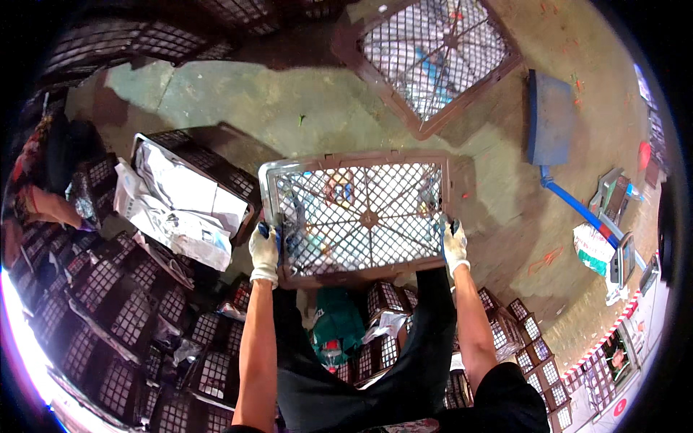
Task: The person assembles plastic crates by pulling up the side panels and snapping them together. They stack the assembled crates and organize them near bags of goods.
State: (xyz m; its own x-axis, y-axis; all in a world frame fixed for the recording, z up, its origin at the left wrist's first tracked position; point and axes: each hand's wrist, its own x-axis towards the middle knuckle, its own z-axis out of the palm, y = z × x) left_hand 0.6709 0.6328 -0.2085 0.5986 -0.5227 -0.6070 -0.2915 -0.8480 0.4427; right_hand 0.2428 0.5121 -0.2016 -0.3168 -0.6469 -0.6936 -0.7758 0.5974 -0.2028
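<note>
Brown crate (361, 276), colourful contents (338, 189) behind its lattice, box (220, 173) of paper (186, 198) left of the crate; left hand (264, 249), right hand (454, 245) curled round crate ends!

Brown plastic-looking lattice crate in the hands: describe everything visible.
The brown, rectangular, plastic-looking crate has a solid frame and a diamond lattice face with spokes meeting at a central hub. White and multicoloured material shows behind the openings. Its long sides run left to right. The white-gloved left hand and white-gloved right hand grip its short sides.

2 white-and-blue gloves (265, 251), black trousers (317, 390)
</note>
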